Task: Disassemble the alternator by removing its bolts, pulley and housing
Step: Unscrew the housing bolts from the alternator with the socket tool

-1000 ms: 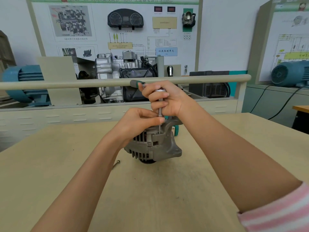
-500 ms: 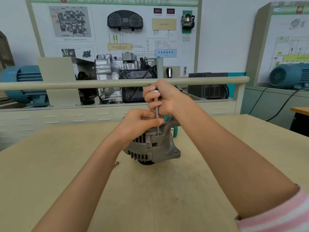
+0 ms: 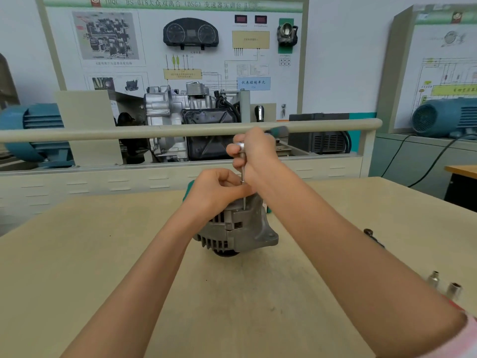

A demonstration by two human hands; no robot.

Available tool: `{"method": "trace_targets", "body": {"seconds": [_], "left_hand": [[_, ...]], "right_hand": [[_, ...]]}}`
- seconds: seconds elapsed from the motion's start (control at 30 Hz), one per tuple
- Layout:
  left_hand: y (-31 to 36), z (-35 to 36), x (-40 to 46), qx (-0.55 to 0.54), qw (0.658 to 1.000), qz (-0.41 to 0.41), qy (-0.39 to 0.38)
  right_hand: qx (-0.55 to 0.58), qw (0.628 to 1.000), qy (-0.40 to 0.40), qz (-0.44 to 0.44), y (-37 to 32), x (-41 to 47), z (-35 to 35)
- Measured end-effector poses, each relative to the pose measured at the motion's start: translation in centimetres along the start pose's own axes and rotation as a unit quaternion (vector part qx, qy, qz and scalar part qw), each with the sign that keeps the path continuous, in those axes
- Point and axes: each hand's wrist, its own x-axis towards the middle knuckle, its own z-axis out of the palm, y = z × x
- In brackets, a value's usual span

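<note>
- Alternator [image 3: 238, 228]: stands mid-counter [image 3: 77, 254], pulley end down.
- Right hand [image 3: 254, 153]: fingers curled round a ratchet [image 3: 242, 161], its thin shaft upright over the housing.
- Left hand [image 3: 219, 189]: fingertips pinch the shaft's lower end.
- Two sockets [image 3: 444, 285]: far right, well apart.

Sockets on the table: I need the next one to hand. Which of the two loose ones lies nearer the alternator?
The left socket, the farther from the camera; the other socket stands beside it, closer to the table's right edge and the sleeve.
</note>
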Motion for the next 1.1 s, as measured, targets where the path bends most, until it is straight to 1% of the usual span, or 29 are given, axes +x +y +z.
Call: {"method": "trace_targets", "body": {"seconds": [0.07,0.1,0.17,0.23,0.3,0.33,0.37,0.4,0.43,0.47,0.5,0.53,0.57,0.6,0.67,0.7,0.73,0.77,0.8,0.83,0.87,0.93,1.0,1.03,1.07,1.1], "left_hand": [[-0.2,-0.3,-0.1,-0.019,1.0,-0.007,-0.021],[-0.2,-0.6,-0.1,-0.032,0.999,-0.006,-0.032],[-0.2,-0.9,-0.3,-0.051,0.998,0.002,-0.043],[-0.3,-1.1,-0.4,-0.056,0.997,0.008,-0.046],[-0.3,-1.1,-0.3,-0.054,0.997,0.008,-0.046],[-0.3,-1.0,-0.3,-0.054,0.998,0.007,-0.044],[-0.3,-1.0,-0.3,-0.055,0.998,0.007,-0.041],[-0.3,-1.0,-0.3,-0.056,0.998,0.009,-0.04],[-0.2,-1.0,-0.3,-0.056,0.998,0.012,-0.039],[-0.2,-1.0,-0.3,-0.053,0.998,0.017,-0.034],[-0.2,-0.9,-0.3,-0.04,0.999,0.021,-0.024],[-0.2,-0.8,-0.3,-0.02,0.999,0.025,-0.013],[-0.2,-0.7,-0.3,-0.003,1.0,0.024,-0.004],[-0.1,-0.6,-0.3,0.004,1.0,0.022,0.001],[0.0,-0.5,-0.3,-0.006,1.0,0.013,0.0],[0.0,-0.5,-0.3,-0.011,1.0,0.008,-0.006],[0.0,-0.6,-0.2,-0.015,1.0,0.004,-0.016],[-0.1,-0.6,-0.2,-0.018,0.999,0.0,-0.026],[-0.1,-0.6,-0.2,-0.02,0.999,0.0,-0.033],[-0.2,-0.6,-0.2,-0.02,0.999,0.0,-0.038],[-0.2,-0.7,-0.2,-0.022,0.999,0.001,-0.042],[-0.3,-0.8,-0.2,-0.032,0.998,0.0,-0.048],[-0.3,-0.8,-0.3,-0.04,0.998,0.0,-0.045],[-0.3,-0.8,-0.3,-0.042,0.998,0.0,-0.04],[-0.3,-0.7,-0.3,-0.04,0.999,0.0,-0.036],[-0.2,-0.6,-0.2,-0.036,0.999,0.001,-0.03]], "right_hand": [[-0.039,0.992,-0.079,0.088,-0.8,0.8,-0.3],[-0.028,0.981,-0.13,0.138,-1.1,1.4,-0.6],[0.027,0.941,-0.241,0.237,-1.4,2.4,-1.5],[0.044,0.909,-0.315,0.27,-1.6,2.5,-2.3],[0.056,0.892,-0.351,0.28,-1.7,2.2,-2.6],[0.058,0.895,-0.343,0.28,-1.8,1.9,-2.5],[0.054,0.907,-0.32,0.27,-1.8,1.7,-2.3],[0.049,0.928,-0.276,0.244,-1.5,1.5,-2.0],[0.041,0.957,-0.21,0.198,-1.1,1.2,-1.5],[0.034,0.984,-0.126,0.125,-0.5,0.7,-0.9],[0.031,0.999,-0.035,0.027,0.3,0.2,-0.4],[0.038,0.996,0.04,-0.064,1.1,-0.2,0.1],[0.049,0.989,0.079,-0.118,1.6,-0.4,0.4],[0.06,0.986,0.088,-0.131,1.9,-0.3,0.6],[0.043,0.993,0.069,-0.08,1.3,0.0,0.6],[0.024,0.998,0.037,-0.037,0.8,0.3,0.4],[0.005,1.0,-0.013,0.02,0.3,0.6,0.1],[-0.006,0.992,-0.083,0.09,-0.2,0.9,-0.3],[-0.002,0.973,-0.169,0.157,-0.6,1.3,-0.7],[0.007,0.944,-0.254,0.21,-1.0,1.9,-1.2],[0.009,0.916,-0.319,0.243,-1.2,2.3,-1.6],[0.003,0.883,-0.386,0.266,-1.4,2.7,-2.2],[0.033,0.865,-0.407,0.292,-1.3,2.7,-2.3],[0.046,0.868,-0.397,0.293,-1.3,2.5,-2.3],[0.053,0.884,-0.368,0.284,-1.2,2.3,-2.2],[0.057,0.912,-0.315,0.256,-1.0,2.1,-1.9]]}}
